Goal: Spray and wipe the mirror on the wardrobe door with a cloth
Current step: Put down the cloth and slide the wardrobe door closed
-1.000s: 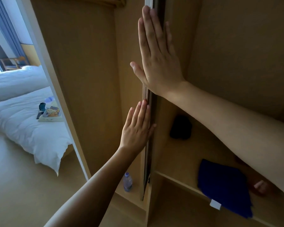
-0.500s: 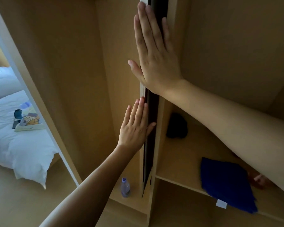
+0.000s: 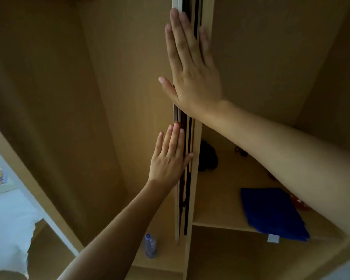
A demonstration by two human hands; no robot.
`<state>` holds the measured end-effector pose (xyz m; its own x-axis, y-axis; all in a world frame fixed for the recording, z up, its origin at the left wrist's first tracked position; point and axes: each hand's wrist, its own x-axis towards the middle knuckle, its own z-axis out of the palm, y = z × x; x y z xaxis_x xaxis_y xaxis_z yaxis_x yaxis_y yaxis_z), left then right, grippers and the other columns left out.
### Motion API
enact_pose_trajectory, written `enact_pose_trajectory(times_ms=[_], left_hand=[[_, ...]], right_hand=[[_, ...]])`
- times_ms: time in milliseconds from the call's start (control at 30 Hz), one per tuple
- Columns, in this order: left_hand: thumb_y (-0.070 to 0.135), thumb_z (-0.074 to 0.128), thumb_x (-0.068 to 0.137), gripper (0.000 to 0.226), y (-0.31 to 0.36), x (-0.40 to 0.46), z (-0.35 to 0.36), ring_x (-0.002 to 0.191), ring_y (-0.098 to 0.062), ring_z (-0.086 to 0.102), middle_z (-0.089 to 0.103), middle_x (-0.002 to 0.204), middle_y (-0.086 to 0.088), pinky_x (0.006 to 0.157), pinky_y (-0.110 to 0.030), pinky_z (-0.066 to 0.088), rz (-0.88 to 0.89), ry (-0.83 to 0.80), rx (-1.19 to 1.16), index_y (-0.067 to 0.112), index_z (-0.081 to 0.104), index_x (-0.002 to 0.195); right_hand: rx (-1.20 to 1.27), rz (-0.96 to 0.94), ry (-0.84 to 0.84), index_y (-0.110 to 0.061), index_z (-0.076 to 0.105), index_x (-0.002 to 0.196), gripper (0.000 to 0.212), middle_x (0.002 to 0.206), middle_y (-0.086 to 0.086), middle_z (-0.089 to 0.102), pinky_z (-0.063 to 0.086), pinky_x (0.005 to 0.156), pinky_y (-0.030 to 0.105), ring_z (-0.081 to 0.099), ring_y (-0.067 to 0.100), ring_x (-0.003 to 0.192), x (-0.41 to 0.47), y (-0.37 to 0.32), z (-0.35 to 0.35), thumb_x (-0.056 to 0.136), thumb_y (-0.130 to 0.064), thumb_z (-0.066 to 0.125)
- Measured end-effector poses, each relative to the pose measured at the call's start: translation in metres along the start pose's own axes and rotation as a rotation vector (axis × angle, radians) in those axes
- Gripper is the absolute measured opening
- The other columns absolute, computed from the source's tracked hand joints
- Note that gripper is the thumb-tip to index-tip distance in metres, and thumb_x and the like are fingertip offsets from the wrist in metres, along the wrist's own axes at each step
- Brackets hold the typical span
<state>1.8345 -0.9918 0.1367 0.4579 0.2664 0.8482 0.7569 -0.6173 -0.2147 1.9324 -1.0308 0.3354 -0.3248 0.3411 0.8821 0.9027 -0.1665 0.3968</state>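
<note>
Running from 12 to 6 o'clock, the wardrobe door (image 3: 187, 190) shows only its thin edge, so its mirror face is hidden. Both hands press flat on it, fingers straight: right hand (image 3: 192, 71) high, left hand (image 3: 169, 158) lower. At 4 o'clock, a blue cloth (image 3: 271, 213) lies on the shelf (image 3: 216, 203), its white tag (image 3: 273, 238) unreadable. A bottle (image 3: 150, 245) stands at 6 o'clock.

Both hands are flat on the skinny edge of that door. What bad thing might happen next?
1. The left hand has its thumb hooked round the thin sliding door edge, next to the light wooden wardrobe divider; the thumb might get pinched if the door slides.
2. The right hand lies flat with fingers across the same gap, so they might get caught too.
</note>
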Motion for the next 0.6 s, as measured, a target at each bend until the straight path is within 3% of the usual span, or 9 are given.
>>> enact_pose_trajectory(times_ms=[100,200,333,600], left_hand=[[0.049,0.021,0.104,0.076,-0.002,0.001,0.002,0.148,-0.024,-0.016,-0.022,0.16,-0.014,0.123,-0.041,-0.001,0.014,0.014,-0.022,0.002,-0.016,0.151],[0.048,0.021,0.104,0.075,-0.004,0.002,0.001,0.148,-0.024,-0.016,-0.005,0.16,-0.019,0.123,-0.041,-0.002,0.029,0.017,-0.024,0.002,-0.014,0.151],[0.048,0.02,0.104,0.075,-0.003,0.003,0.0,0.148,-0.024,-0.018,-0.017,0.16,-0.016,0.122,-0.04,-0.006,0.034,-0.002,-0.008,0.002,-0.014,0.151],[0.039,0.035,0.102,0.069,0.009,0.0,-0.031,0.149,-0.018,-0.013,0.009,0.159,-0.013,0.122,-0.039,-0.004,-0.092,-0.001,-0.153,0.006,0.0,0.152]], right_hand=[[-0.013,0.001,-0.014,0.001,0.018,0.151,0.069,0.158,0.02,0.02,0.015,0.12,0.048,0.018,0.032,0.147,0.0,-0.001,0.001,0.101,-0.045,0.029],[-0.02,0.005,-0.012,0.002,0.018,0.151,0.069,0.157,0.02,0.021,0.017,0.119,0.049,0.018,0.032,0.147,0.001,-0.002,0.001,0.101,-0.045,0.03],[-0.035,0.007,-0.042,0.002,0.017,0.151,0.07,0.158,0.021,0.02,0.017,0.119,0.05,0.017,0.033,0.147,0.001,-0.003,0.0,0.101,-0.045,0.028],[0.1,-0.029,-0.125,-0.001,0.02,0.151,0.069,0.157,0.024,0.017,0.014,0.12,0.048,0.015,0.036,0.147,-0.007,0.002,-0.014,0.1,-0.044,0.036]])
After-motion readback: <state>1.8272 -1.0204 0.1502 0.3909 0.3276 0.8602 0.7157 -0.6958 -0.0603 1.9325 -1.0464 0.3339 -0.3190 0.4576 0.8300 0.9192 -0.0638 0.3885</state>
